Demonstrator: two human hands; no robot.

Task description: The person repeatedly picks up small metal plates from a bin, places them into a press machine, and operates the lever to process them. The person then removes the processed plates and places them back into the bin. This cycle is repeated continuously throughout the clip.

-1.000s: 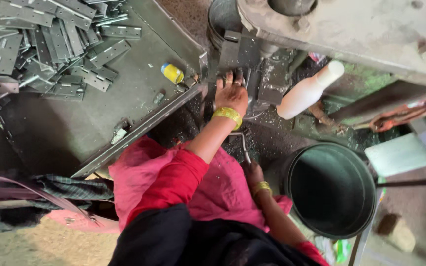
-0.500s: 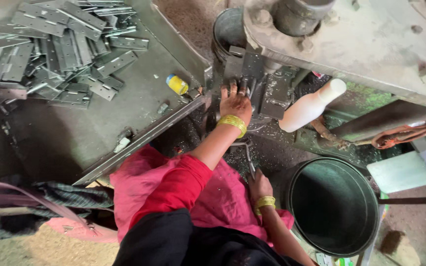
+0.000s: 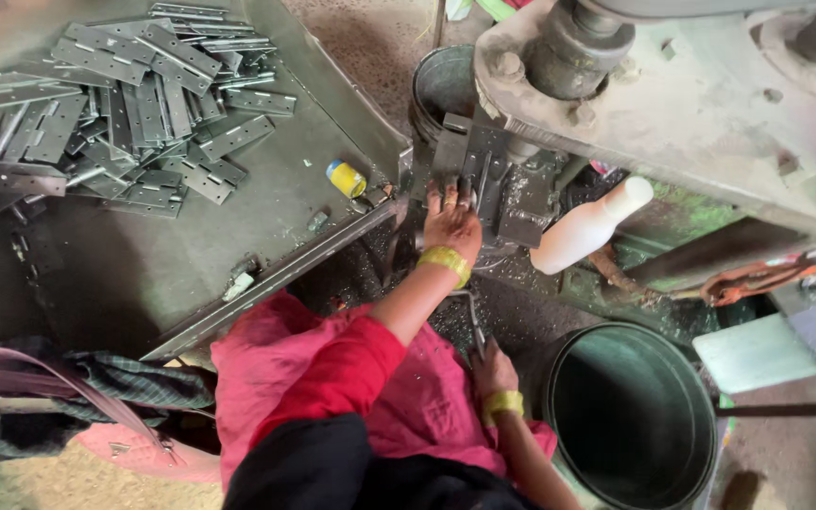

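Left hand (image 3: 451, 219) on press die (image 3: 484, 175); right hand (image 3: 493, 368) gripping lever (image 3: 472, 321).

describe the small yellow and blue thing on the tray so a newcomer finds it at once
Start at the big grey metal tray on the left, where flat grey hinge plates lie heaped at the far end. Follow its right rim toward the left hand at the press; the small cylinder lies alone there on its side. It is the tray's only round, coloured thing.
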